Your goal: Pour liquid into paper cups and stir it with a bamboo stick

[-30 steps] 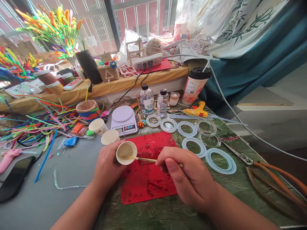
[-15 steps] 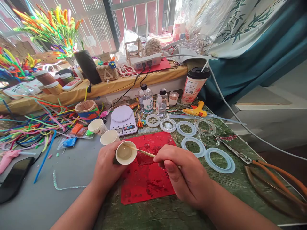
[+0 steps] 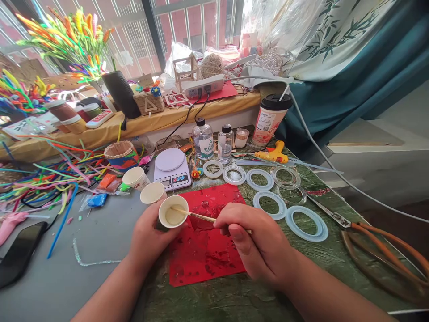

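My left hand (image 3: pixel 149 239) is wrapped round a white paper cup (image 3: pixel 173 211) with cloudy liquid in it. Between the thumb and fingers of my right hand (image 3: pixel 256 239) is a thin wooden stick (image 3: pixel 201 217), its far end dipped into the cup. Under both hands lies a red sheet (image 3: pixel 214 250) with wet, shiny patches. Two more paper cups stand just behind: one (image 3: pixel 153 193) close to the held cup, another (image 3: pixel 135 178) further left. Right of the sheet lie several ring-shaped translucent moulds (image 3: pixel 270 205).
A kitchen scale (image 3: pixel 171 170), two clear bottles (image 3: pixel 203 142) and a lidded drink cup (image 3: pixel 271 118) line the back. On the right are a yellow glue gun (image 3: pixel 273 153) and orange-handled scissors (image 3: pixel 385 241). Pipe cleaners (image 3: pixel 56 170) and a phone (image 3: pixel 22 255) lie left.
The held cup has shifted slightly left and tips a little differently. The stick's end has moved within the liquid, and my right hand has barely moved.
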`<state>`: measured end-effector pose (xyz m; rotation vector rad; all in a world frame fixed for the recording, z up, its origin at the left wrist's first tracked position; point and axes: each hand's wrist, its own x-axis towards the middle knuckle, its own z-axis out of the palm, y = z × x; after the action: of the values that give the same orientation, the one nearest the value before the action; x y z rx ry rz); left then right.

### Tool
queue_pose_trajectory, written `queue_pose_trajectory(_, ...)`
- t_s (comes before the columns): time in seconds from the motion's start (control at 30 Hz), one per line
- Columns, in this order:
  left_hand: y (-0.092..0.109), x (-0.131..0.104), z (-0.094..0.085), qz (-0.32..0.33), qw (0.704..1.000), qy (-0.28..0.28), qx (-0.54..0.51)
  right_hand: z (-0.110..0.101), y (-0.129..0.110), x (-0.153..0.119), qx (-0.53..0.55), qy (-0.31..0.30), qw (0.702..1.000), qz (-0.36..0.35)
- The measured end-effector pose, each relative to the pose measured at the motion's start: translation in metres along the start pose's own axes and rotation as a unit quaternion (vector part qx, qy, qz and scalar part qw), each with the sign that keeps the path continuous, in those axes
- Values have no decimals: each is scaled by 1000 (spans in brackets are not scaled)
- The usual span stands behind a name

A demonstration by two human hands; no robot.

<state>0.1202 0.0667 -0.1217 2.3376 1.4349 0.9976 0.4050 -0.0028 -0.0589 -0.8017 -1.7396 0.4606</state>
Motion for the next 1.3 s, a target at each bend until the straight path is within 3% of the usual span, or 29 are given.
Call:
queue_pose_trajectory(0.3,5,2,-2,-24,999,-10,-19,-1,-5,-1,57,-1,998,17)
queue_pose_trajectory(0.5,9,5,-4,54,998,-7,-16,-3,-4,-3,22,27,999,27)
queue_pose_trajectory(0.8,9,9,-5,117,993,-12,24,-6,-3,0,23,32,995,92)
queue_pose_trajectory(0.9,8,8,-4,130,991,-20,32,-6,-2,-2,7,67,992,104)
queue_pose_trajectory(1.3,11,8,-3,88,995,-44,0,-5,4,-10,46,79,984,155)
